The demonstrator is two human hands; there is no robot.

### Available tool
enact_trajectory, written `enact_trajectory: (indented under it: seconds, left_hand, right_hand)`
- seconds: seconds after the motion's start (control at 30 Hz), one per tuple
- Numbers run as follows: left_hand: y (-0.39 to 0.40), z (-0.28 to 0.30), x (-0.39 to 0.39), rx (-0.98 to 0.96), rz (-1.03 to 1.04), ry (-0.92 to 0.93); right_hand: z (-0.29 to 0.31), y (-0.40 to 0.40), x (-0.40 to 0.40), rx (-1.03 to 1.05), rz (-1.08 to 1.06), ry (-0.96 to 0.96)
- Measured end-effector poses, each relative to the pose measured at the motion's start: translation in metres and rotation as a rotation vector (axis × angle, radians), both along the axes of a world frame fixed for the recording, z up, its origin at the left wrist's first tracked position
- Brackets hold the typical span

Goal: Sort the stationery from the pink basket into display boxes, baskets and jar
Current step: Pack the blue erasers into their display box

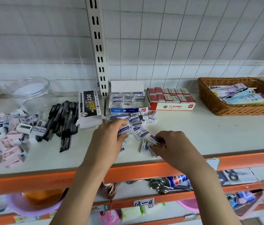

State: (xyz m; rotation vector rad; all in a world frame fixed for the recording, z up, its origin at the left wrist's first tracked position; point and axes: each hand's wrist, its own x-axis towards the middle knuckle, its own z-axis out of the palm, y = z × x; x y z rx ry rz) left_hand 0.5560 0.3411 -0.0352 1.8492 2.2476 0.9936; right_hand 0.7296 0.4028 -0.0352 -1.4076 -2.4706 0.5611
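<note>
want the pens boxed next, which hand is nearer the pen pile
Left. The left hand is just right of the pen pile; the right hand is farther right, past the loose erasers.

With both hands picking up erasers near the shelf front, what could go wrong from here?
1. Loose erasers lie close to the shelf's orange front edge; a sweep of the right hand might push some off.
2. The left hand grips several erasers at once; one may slip out on the way to the blue display box.
3. The red display box stands right beside it, so an eraser could land in the wrong box.
</note>
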Motion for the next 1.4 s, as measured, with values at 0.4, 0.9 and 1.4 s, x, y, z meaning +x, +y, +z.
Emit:
enact_trajectory:
  seconds: [0.4, 0.9, 1.4]
  left_hand:
    - [0.009, -0.006, -0.022, -0.007, -0.148, -0.041]
    - [0.077, 0.017, -0.057, -0.034, -0.058, 0.09]
    - [0.109, 0.007, -0.055, -0.226, -0.067, 0.098]
  right_hand:
    - [0.002, -0.011, -0.019, 0.062, -0.148, -0.259]
    - [0.039, 0.123, -0.084, 0.276, 0.004, -0.201]
    - [0.014, 0.149, -0.115, 0.321, 0.182, -0.546]
